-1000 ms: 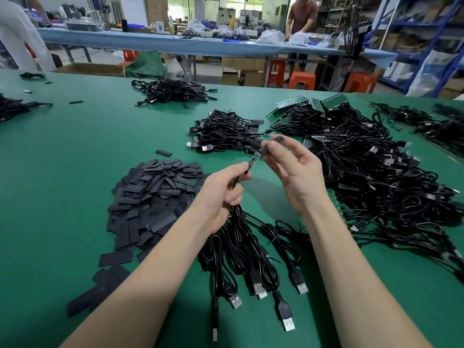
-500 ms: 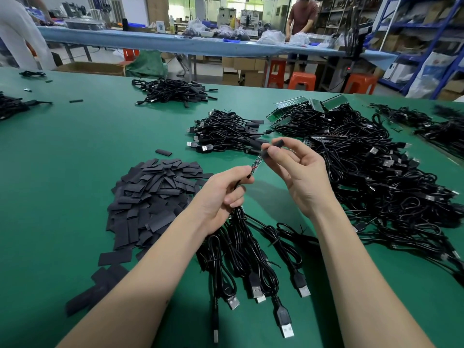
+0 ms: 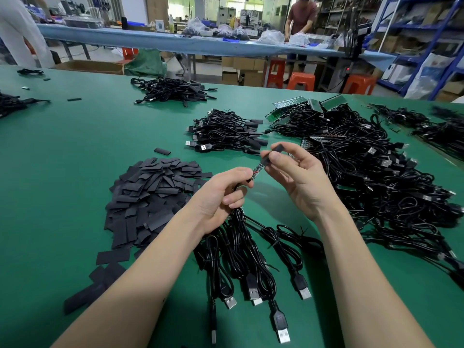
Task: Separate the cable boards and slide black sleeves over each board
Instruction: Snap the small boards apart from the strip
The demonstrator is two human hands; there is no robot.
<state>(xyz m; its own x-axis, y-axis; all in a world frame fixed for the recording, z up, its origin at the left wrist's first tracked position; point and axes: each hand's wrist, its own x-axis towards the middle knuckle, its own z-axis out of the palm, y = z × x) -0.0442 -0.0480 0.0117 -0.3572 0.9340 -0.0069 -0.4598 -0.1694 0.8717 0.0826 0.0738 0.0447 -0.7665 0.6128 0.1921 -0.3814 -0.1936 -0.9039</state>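
My left hand (image 3: 221, 194) grips a bundle of black USB cables (image 3: 251, 259) that hang down to the green table. One cable's small circuit board (image 3: 257, 170) sticks up from that fist toward my right hand (image 3: 298, 177). My right thumb and fingers pinch a black sleeve (image 3: 272, 154), whose lower end sits over the tip of the board. A heap of loose black sleeves (image 3: 150, 197) lies on the table to the left of my left forearm.
A big tangle of cables with green board strips (image 3: 376, 177) fills the table's right side. Smaller cable piles lie ahead (image 3: 226, 131) and farther back (image 3: 173, 90). Behind the table stand a long blue bench (image 3: 175, 43), orange stools and a person.
My right hand has brought the sleeve down onto the board's tip. Both hands have shifted slightly; the cable bundle stays in my left hand.
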